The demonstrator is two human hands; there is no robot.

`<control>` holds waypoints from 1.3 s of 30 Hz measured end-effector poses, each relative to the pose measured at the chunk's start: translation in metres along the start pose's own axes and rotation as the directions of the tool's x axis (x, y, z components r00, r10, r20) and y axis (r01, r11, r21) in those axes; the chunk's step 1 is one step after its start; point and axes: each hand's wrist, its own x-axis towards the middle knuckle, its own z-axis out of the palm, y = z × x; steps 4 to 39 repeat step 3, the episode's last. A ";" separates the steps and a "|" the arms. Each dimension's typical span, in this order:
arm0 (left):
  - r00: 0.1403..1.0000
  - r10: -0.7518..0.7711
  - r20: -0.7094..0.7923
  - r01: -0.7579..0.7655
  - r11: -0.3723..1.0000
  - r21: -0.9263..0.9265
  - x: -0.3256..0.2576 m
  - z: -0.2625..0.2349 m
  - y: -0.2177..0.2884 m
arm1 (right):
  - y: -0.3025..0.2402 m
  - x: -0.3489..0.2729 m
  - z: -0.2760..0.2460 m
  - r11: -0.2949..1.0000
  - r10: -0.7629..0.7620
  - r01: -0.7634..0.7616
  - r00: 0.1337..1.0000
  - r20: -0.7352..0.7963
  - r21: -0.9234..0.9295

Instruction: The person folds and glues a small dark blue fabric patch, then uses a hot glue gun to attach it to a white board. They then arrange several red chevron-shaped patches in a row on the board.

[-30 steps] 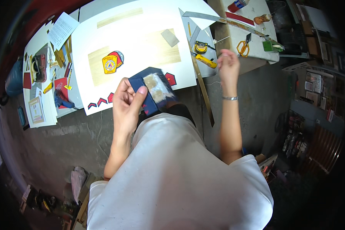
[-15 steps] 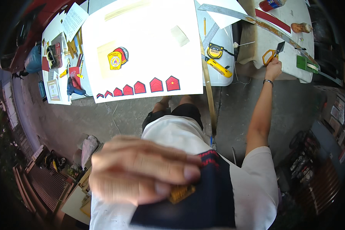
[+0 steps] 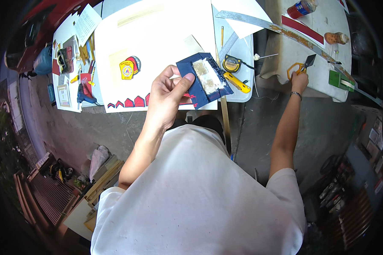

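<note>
My left hand [image 3: 166,95] pinches a navy fabric patch [image 3: 195,90] between thumb and fingers, above the near edge of a white board [image 3: 170,38]. The patch shows its back, with a rough whitish area in the middle, folded edges and a bit of red stitching. Off to the right, my right hand [image 3: 300,80] grips a pair of scissors [image 3: 309,62] with orange handles, blades pointing away. On the board lie a yellow badge patch [image 3: 126,70] overlapping a red and black one, and a row of red chevron patches [image 3: 139,101], partly hidden by my left hand.
Right of the board are a tape measure [image 3: 231,63], a yellow utility knife [image 3: 238,83] and a long metal strip [image 3: 259,23]. The right-hand table holds a red-liquid bottle [image 3: 300,9], a brown bottle [image 3: 336,38] and a green block [image 3: 341,80]. A blue glue gun [image 3: 86,98] lies left.
My left hand has moved away from close to the camera, out over the board. The patch has turned from its front to its back. My right hand still holds the scissors in nearly the same place.
</note>
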 end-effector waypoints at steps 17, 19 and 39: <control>0.999 0.040 -0.006 -0.040 0.999 -0.003 -0.001 0.002 0.007 | 0.003 0.012 -0.009 0.997 0.078 -0.075 0.986 0.149 -0.027; 0.999 0.040 -0.006 -0.040 0.999 -0.003 -0.001 0.002 0.007 | 0.003 0.012 -0.009 0.997 0.078 -0.075 0.986 0.149 -0.027; 0.999 0.040 -0.006 -0.040 0.999 -0.003 -0.001 0.002 0.007 | 0.003 0.012 -0.009 0.997 0.078 -0.075 0.986 0.149 -0.027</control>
